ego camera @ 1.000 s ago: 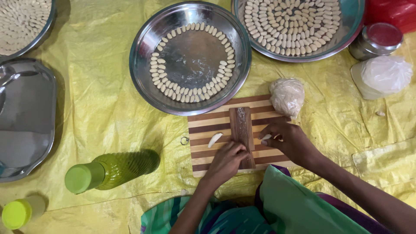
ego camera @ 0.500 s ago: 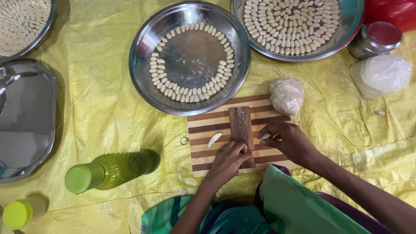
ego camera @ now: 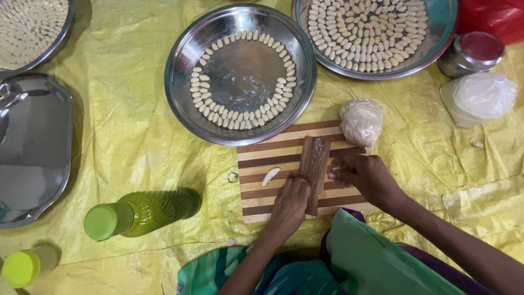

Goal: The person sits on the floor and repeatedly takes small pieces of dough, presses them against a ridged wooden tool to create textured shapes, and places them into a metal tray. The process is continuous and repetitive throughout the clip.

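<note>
One full round steel tray (ego camera: 436, 46) far right; near round steel tray (ego camera: 180, 71) ringed only, centre bare. Left hand (ego camera: 289, 205) steadying ribbed wooden board (ego camera: 315, 164); right hand (ego camera: 367, 176) fingers pinched on small dough piece (ego camera: 332, 175). Wrapped dough ball (ego camera: 360, 121) remaining; one shaped piece (ego camera: 270, 176) unplaced on striped board.

Bright, even light from above w/ a warm yellow cast off the plastic sheet (ego camera: 125, 136). My steel plate (ego camera: 240, 74) shows dull glare in the middle, no blown spots. Green bottle (ego camera: 143, 213) drops a soft shadow to its upper right. Focus sharp centre; my sleeve (ego camera: 382, 262) at bottom edge a bit soft. Slight wide-angle stretch at corners.
</note>
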